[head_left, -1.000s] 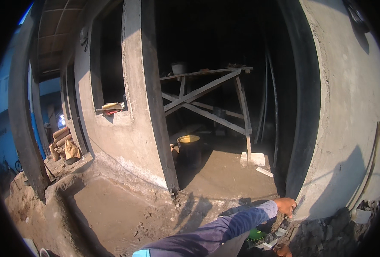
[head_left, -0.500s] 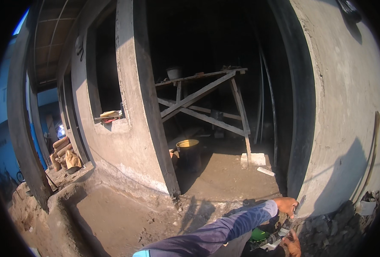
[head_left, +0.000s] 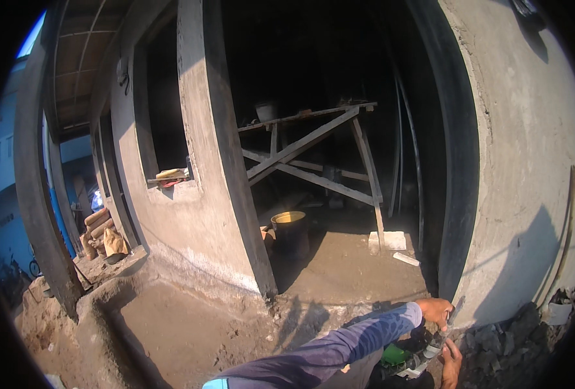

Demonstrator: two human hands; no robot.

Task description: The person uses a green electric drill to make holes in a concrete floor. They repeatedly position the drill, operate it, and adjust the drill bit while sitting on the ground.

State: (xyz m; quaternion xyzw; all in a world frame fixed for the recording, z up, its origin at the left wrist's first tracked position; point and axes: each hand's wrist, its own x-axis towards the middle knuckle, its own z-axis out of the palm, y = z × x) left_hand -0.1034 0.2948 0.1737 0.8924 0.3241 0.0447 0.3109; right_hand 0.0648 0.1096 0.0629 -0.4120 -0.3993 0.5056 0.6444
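My left arm, in a grey-blue patterned sleeve, reaches from the lower edge toward the base of the right wall. At its end my left hand (head_left: 435, 312) is closed round a thin, dark grey piece (head_left: 457, 307) whose kind I cannot make out. Just below, my right hand (head_left: 451, 364) has its fingers bent upward near the grey end of a green-and-grey tool (head_left: 394, 355), perhaps a power tool. Whatever those fingers grip is too small to name. My sleeve and knee area hide part of the tool.
Broken rubble (head_left: 504, 340) lies along the right wall (head_left: 527, 162). Inside the doorway stand a wooden trestle (head_left: 313, 142), a dark bucket with a yellow inside (head_left: 289, 223) and a pale block (head_left: 391, 241). A low cement ridge (head_left: 96, 330) runs at left, with bags (head_left: 114, 241) beyond.
My right hand has risen slightly and moved right, its fingers now pointing up closer to my left hand. The left hand stays at the wall's base. The view has shifted a little.
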